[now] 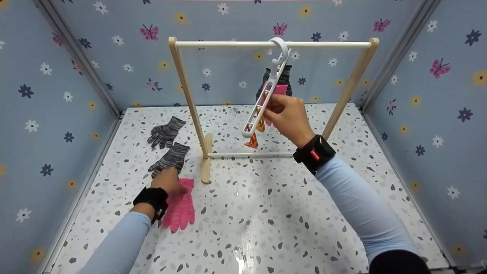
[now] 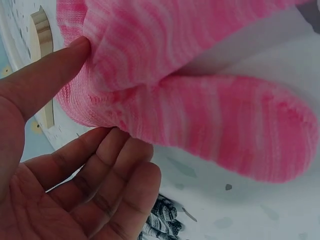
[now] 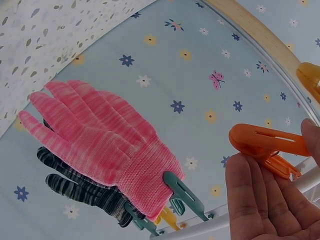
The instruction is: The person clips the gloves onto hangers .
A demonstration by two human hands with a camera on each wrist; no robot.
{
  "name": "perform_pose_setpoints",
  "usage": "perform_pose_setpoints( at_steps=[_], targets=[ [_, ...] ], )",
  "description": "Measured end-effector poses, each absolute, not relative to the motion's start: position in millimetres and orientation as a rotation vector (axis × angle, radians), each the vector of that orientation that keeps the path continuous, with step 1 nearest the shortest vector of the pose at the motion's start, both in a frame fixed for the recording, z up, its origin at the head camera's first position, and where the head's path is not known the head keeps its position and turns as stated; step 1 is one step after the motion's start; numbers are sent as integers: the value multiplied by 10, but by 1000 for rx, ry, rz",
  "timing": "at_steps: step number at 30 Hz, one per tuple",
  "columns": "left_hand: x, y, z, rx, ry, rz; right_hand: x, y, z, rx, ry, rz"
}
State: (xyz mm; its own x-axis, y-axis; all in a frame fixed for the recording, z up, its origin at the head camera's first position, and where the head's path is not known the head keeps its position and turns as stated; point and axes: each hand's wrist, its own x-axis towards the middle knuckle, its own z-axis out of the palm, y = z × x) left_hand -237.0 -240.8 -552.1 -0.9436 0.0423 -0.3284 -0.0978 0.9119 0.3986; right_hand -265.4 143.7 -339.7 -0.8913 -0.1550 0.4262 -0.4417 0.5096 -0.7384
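My left hand [image 1: 169, 182] grips the cuff end of a pink knit glove [image 1: 182, 209] lying on the speckled surface; in the left wrist view, the thumb and fingers touch opposite sides of the glove [image 2: 240, 125]. My right hand [image 1: 291, 118] pinches an orange clip [image 3: 272, 142] on a white hanger [image 1: 262, 95], which hooks over the rack's top bar. Another orange clip [image 1: 252, 141] dangles at the hanger's near end. Toward its far end hang a pink glove [image 3: 110, 135] in a teal clip [image 3: 185, 195] and a grey-black glove [image 3: 80, 185] partly behind it.
Two grey-black knit gloves [image 1: 167, 131] lie at the left, beyond the pink one. The wooden rack [image 1: 190, 95] stands in the middle, its left foot [image 1: 206, 167] beside the gloves. Flower-patterned walls [image 1: 133, 49] enclose the back and sides.
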Motion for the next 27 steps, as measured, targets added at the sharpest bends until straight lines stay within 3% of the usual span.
perform_pose_setpoints(
  at_steps=[27],
  targets=[
    [-2361,-2493,-5610,61,2670,831,-2651,1455,-3343,529,-2489,1272]
  ],
)
